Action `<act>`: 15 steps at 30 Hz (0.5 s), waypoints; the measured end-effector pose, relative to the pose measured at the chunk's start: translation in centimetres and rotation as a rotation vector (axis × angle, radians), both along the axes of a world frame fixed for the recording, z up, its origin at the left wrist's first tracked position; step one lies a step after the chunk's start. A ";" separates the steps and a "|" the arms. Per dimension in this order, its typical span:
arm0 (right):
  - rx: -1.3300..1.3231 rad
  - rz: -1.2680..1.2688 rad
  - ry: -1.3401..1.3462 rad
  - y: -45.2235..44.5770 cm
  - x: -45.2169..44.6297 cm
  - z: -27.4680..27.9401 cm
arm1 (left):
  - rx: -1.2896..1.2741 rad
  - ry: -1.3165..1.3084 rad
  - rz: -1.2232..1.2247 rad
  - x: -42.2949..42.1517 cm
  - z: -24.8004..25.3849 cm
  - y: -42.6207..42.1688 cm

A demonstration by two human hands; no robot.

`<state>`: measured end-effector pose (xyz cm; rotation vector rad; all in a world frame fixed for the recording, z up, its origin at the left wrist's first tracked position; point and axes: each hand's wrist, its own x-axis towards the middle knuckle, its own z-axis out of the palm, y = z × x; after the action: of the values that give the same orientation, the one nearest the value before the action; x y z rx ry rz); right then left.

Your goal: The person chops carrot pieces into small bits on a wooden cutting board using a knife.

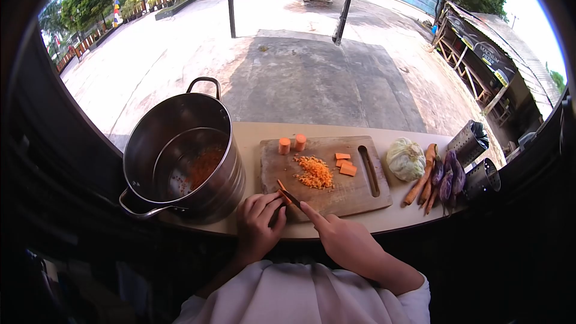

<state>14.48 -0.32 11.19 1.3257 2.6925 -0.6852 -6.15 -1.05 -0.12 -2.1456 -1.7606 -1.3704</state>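
Note:
At the near left edge of a wooden cutting board, my left hand is closed on a small carrot piece, its fingertips bent over it. My right hand grips a knife, index finger along its back. The dark blade lies against the carrot piece. Beyond it is a heap of finely diced carrot. Several flat carrot slices lie to the right of the heap. Two upright carrot chunks stand at the board's far left. The knife's handle is mostly hidden in my right hand.
A large steel pot with orange bits inside stands left of the board. To the right are a cabbage, whole carrots, purple eggplants and two perforated metal holders. The table's far edge borders a paved yard.

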 end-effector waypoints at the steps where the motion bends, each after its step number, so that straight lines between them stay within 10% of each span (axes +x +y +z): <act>1: 0.002 0.008 -0.002 0.0 -0.1 0.2 | 0.001 -0.001 0.001 0.0 0.0 0.0; 15: -0.003 0.102 -0.016 2.8 -1.2 1.1 | 0.003 -0.008 -0.001 0.0 -0.3 0.3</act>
<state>13.28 2.45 12.26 1.1788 2.7231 -0.6653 -6.14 -0.76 -0.39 -2.1430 -1.7588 -1.3835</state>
